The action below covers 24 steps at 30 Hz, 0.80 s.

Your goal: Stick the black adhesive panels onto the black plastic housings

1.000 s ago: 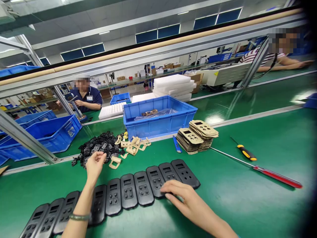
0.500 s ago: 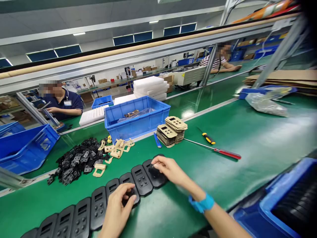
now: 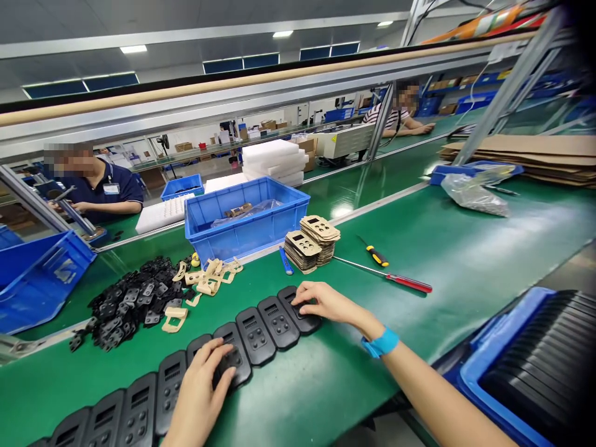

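Black plastic panels (image 3: 255,335), each with a slot and round buttons, lie side by side in a slanting row on the green bench. Over one panel (image 3: 239,354) near the middle of the row, my left hand (image 3: 200,379) rests with fingers and thumb apart, fingertips at its button area. My right hand (image 3: 326,301), with a blue band at the wrist, is at the right-end panel (image 3: 289,298). Its thumb and fingers are drawn close together on the button area; whatever is between them is hidden. Beyond the row lies a heap of small black button pads (image 3: 133,301).
Tan cut-outs (image 3: 209,277) lie by the heap. Behind are a blue bin (image 3: 246,220), stacked tan cards (image 3: 302,248), a blue cutter (image 3: 285,261) and two screwdrivers (image 3: 410,284). A blue crate (image 3: 479,372) of black panels stands lower right. Two people sit across the bench.
The view has shifted, so the bench sits further left. My right hand has lowered a dark piece onto the end panel. My left hand stays at the same panel, its fingers a little straighter.
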Each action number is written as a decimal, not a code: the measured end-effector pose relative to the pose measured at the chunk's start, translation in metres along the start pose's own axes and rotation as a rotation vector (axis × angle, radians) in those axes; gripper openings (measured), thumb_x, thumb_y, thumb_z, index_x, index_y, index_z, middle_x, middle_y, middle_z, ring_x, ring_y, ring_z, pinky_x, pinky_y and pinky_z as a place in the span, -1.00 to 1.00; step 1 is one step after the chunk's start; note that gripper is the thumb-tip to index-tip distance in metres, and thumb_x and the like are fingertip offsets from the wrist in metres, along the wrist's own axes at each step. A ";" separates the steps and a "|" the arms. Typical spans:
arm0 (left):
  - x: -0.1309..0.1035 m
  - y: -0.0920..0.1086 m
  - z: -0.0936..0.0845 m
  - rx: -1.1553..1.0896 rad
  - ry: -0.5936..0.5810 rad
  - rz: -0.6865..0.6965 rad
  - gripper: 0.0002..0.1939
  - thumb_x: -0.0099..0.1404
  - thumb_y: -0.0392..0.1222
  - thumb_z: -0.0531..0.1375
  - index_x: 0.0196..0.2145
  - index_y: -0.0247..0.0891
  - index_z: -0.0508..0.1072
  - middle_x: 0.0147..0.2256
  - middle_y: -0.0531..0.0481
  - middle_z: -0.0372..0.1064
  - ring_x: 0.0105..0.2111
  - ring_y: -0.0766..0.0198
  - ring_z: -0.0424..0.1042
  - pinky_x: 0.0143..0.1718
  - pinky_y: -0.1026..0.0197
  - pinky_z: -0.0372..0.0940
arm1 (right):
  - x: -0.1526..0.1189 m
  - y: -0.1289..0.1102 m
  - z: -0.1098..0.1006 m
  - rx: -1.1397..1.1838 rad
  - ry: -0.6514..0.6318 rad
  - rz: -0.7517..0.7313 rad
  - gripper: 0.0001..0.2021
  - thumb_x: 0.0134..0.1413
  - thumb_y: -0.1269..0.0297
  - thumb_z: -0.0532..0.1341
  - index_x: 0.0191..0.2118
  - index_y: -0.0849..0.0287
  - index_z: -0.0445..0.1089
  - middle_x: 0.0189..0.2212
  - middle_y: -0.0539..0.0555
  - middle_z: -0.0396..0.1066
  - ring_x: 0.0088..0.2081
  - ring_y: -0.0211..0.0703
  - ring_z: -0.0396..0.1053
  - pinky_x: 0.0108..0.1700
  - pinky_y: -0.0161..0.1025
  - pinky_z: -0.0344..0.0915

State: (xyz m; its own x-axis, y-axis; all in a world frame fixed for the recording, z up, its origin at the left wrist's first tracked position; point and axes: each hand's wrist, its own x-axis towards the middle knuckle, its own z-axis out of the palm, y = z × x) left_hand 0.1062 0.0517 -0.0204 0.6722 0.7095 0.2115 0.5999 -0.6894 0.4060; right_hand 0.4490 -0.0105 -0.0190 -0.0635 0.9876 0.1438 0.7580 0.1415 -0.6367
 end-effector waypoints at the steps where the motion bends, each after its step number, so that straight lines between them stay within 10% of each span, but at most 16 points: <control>1: -0.001 -0.004 0.004 0.064 0.022 -0.004 -0.64 0.30 -0.06 0.07 0.01 -0.10 0.42 0.11 -0.14 0.30 0.09 0.01 0.31 0.06 -0.06 0.30 | -0.002 -0.001 0.000 -0.016 -0.005 -0.011 -0.80 0.05 0.36 0.24 -0.19 0.09 0.55 -0.18 0.12 0.45 -0.14 -0.03 0.39 -0.06 -0.15 0.28; 11: -0.010 -0.022 0.025 0.307 -0.041 -0.015 -0.50 0.29 -0.09 0.10 0.19 -0.09 0.25 0.26 -0.24 0.03 0.25 -0.13 0.00 0.16 -0.33 0.02 | -0.014 -0.009 0.005 -0.094 -0.010 -0.063 -0.69 0.11 0.43 0.16 -0.05 0.05 0.48 -0.03 0.10 0.44 0.01 -0.01 0.28 0.07 -0.06 0.24; 24: -0.008 0.010 0.007 0.238 -0.278 -0.177 -0.34 0.29 0.01 0.11 0.28 -0.12 0.04 0.33 -0.21 -0.26 0.32 -0.06 -0.29 0.25 -0.29 -0.23 | -0.025 -0.002 0.018 -0.187 0.082 0.127 -0.59 0.17 0.20 0.05 0.07 0.26 0.35 -0.16 0.26 0.38 -0.15 0.07 0.40 -0.07 -0.02 0.34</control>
State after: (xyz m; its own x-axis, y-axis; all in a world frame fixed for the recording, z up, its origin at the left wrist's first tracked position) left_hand 0.1102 0.0385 -0.0240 0.6217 0.7763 -0.1046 0.7786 -0.5979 0.1906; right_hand 0.4373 -0.0342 -0.0343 0.0872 0.9866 0.1376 0.8638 -0.0060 -0.5037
